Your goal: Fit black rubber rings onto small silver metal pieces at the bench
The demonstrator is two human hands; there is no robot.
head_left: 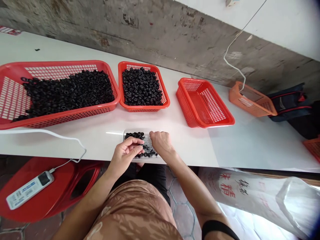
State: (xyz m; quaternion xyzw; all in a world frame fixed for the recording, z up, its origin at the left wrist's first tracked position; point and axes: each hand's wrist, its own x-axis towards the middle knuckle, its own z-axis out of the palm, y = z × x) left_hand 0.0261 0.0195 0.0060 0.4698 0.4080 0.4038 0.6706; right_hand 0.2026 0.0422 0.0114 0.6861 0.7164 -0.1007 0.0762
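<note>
Black rings (150, 154) sit in the clear tray (123, 135), near edge of the table (190, 146). Left hand (126, 150) over it, thumb and fingertips nearly meeting; can't tell if they grip a ring. Right hand (161, 143) apart, curled at the tray's right side, contents hidden. Rings probably light, firm, slippery; pinch across outer rim.

Tan top (135, 213), brown leaf-like print, pale curling marks; black bottoms (153, 175); black band (218, 228) round right arm (192, 190).
</note>
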